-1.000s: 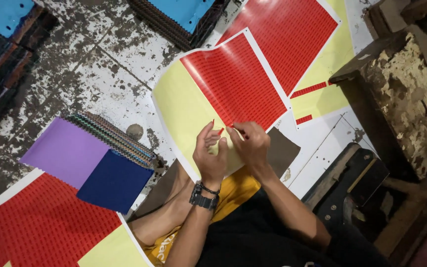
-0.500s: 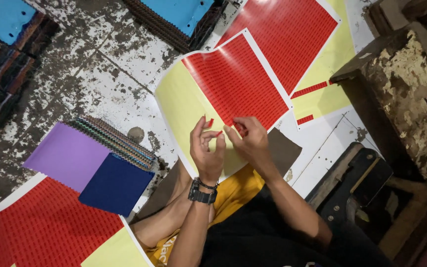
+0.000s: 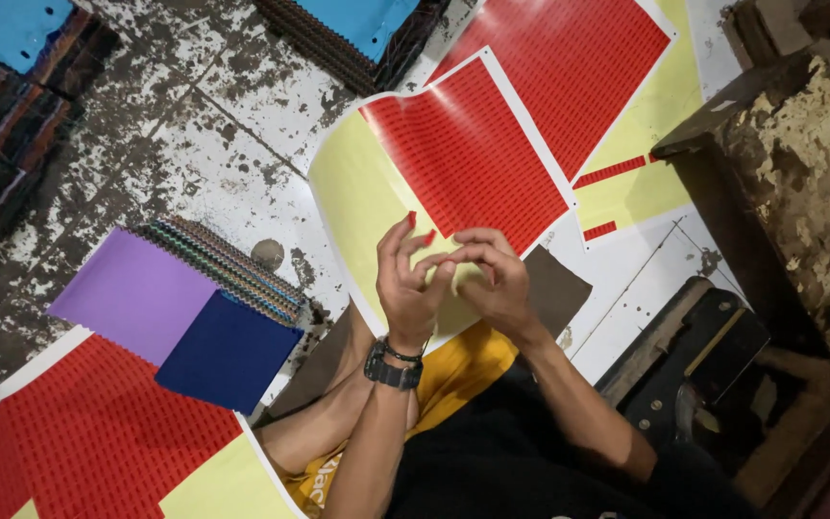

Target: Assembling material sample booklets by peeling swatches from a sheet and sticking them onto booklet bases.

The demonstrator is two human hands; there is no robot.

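Paint-flecked floor [image 3: 194, 125] — left hand [image 3: 405, 279] seemingly pinching a red sticker [image 3: 428, 236].

- Stack of fabric swatches [image 3: 206, 279] on the worn painted floor [image 3: 194, 125], purple piece on top, navy piece beside it.
- Second red-and-yellow sticker sheet [image 3: 98, 442] at lower left.
- Third sheet [image 3: 578, 58] at top, with cut red strips [image 3: 609, 171] near it.
- Blue-topped swatch piles [image 3: 357, 24] along the upper edge.
- Battered wooden stool [image 3: 799, 163] at right.
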